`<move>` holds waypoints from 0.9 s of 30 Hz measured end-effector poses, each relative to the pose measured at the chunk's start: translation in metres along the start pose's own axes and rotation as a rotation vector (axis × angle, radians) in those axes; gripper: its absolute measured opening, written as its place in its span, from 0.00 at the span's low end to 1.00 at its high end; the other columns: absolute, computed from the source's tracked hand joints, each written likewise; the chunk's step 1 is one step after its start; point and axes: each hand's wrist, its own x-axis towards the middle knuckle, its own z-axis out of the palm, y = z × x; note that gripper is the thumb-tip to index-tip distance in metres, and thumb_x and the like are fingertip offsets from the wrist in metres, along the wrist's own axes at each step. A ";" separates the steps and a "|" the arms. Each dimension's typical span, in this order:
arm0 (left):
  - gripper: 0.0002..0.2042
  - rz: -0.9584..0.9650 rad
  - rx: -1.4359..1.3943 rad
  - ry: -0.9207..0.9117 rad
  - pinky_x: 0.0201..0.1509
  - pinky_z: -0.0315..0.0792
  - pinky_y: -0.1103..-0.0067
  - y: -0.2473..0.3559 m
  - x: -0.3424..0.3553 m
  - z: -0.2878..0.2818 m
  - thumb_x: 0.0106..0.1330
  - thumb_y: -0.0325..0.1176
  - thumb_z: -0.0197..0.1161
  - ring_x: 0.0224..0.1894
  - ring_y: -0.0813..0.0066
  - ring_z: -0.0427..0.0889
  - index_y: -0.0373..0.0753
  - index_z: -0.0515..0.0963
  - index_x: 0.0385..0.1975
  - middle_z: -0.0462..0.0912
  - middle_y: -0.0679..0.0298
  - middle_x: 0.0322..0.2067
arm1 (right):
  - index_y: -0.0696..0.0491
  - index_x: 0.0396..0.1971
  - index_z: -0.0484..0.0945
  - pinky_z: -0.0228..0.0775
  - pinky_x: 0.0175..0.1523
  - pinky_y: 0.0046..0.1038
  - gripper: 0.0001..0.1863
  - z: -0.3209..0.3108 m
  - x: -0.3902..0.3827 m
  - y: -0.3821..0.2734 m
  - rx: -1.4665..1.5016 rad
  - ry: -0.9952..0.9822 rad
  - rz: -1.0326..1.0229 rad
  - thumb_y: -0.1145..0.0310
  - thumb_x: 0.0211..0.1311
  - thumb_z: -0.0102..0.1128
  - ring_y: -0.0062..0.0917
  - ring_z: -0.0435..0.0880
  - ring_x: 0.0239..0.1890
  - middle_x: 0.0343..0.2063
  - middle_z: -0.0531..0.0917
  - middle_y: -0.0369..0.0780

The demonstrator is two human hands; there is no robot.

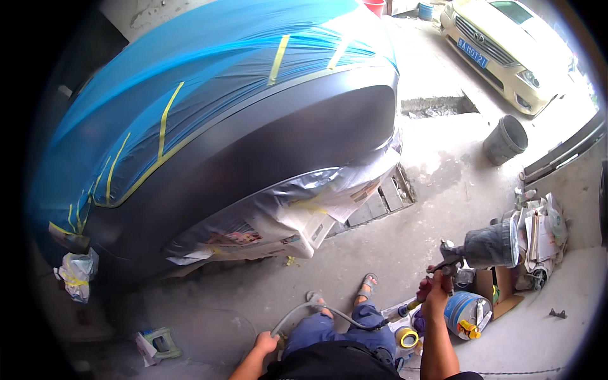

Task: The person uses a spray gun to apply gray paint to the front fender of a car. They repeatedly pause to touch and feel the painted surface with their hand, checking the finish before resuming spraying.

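My right hand (pixel 436 291), at the lower right, grips the handle of a spray gun (pixel 451 256) with a grey, paint-coated cup (pixel 491 244) on it. A hose fitting hangs below the handle. My left hand (pixel 266 341), at bottom centre, is closed round a grey hose (pixel 294 311) that curves up and across my legs toward the gun. In front of me is a car's dark grey body panel (pixel 272 139), edged above by blue plastic sheet (pixel 164 69) with strips of yellow tape. Paper and grey sheeting (pixel 285 221) cover the area beneath the panel's curved lower edge.
A floor recess (pixel 389 196) lies beside the masked car. A cream car (pixel 506 50) and grey bucket (pixel 503 142) are at upper right. At right are stacked papers (pixel 538 234), a cardboard box (pixel 503 304), a blue tin (pixel 462 307) and smaller cans. A crumpled packet (pixel 158 347) lies lower left.
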 end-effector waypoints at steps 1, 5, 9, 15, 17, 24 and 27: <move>0.22 -0.012 0.024 -0.005 0.53 0.70 0.65 0.007 -0.003 -0.002 0.59 0.45 0.58 0.48 0.49 0.78 0.31 0.78 0.42 0.80 0.44 0.41 | 0.48 0.41 0.74 0.57 0.16 0.16 0.12 0.001 0.003 0.000 -0.008 -0.005 0.007 0.55 0.66 0.53 0.13 0.70 0.14 0.15 0.73 0.31; 0.25 0.015 0.111 0.048 0.55 0.69 0.66 -0.009 -0.001 0.014 0.59 0.47 0.59 0.51 0.50 0.76 0.28 0.76 0.46 0.78 0.43 0.45 | 0.51 0.38 0.75 0.65 0.24 0.21 0.10 0.008 -0.012 0.017 -0.306 -0.405 -0.044 0.61 0.64 0.53 0.17 0.76 0.22 0.20 0.78 0.33; 0.26 0.025 0.158 0.065 0.56 0.69 0.66 0.004 -0.015 0.019 0.58 0.47 0.60 0.52 0.50 0.76 0.28 0.76 0.46 0.78 0.43 0.46 | 0.55 0.44 0.76 0.70 0.43 0.26 0.13 -0.001 -0.001 0.054 -0.739 -1.014 -0.611 0.68 0.60 0.57 0.20 0.77 0.39 0.33 0.80 0.36; 0.22 0.012 0.060 -0.001 0.53 0.70 0.65 0.020 -0.017 0.033 0.58 0.46 0.60 0.48 0.49 0.78 0.31 0.78 0.40 0.80 0.43 0.41 | 0.53 0.33 0.77 0.67 0.28 0.25 0.06 0.005 0.034 -0.016 -0.271 -0.446 -0.092 0.68 0.60 0.57 0.19 0.76 0.24 0.21 0.78 0.34; 0.21 0.017 0.032 -0.003 0.52 0.71 0.65 0.025 -0.016 0.036 0.58 0.46 0.59 0.47 0.49 0.78 0.32 0.79 0.39 0.80 0.43 0.39 | 0.49 0.32 0.75 0.58 0.18 0.16 0.08 -0.007 0.060 -0.034 -0.049 -0.121 -0.009 0.60 0.65 0.55 0.12 0.70 0.15 0.15 0.74 0.30; 0.22 0.013 0.014 0.079 0.51 0.71 0.65 0.044 -0.031 0.029 0.57 0.46 0.60 0.46 0.49 0.78 0.31 0.79 0.40 0.80 0.43 0.38 | 0.49 0.39 0.77 0.57 0.17 0.14 0.12 -0.019 0.072 -0.075 -0.026 -0.050 -0.053 0.57 0.65 0.54 0.12 0.69 0.13 0.16 0.74 0.31; 0.23 0.053 0.079 0.129 0.52 0.70 0.65 0.022 -0.024 0.039 0.57 0.47 0.60 0.48 0.49 0.78 0.31 0.78 0.42 0.80 0.43 0.40 | 0.53 0.36 0.76 0.65 0.25 0.19 0.09 -0.021 0.043 -0.061 -0.202 -0.453 -0.241 0.63 0.63 0.56 0.17 0.75 0.21 0.21 0.77 0.34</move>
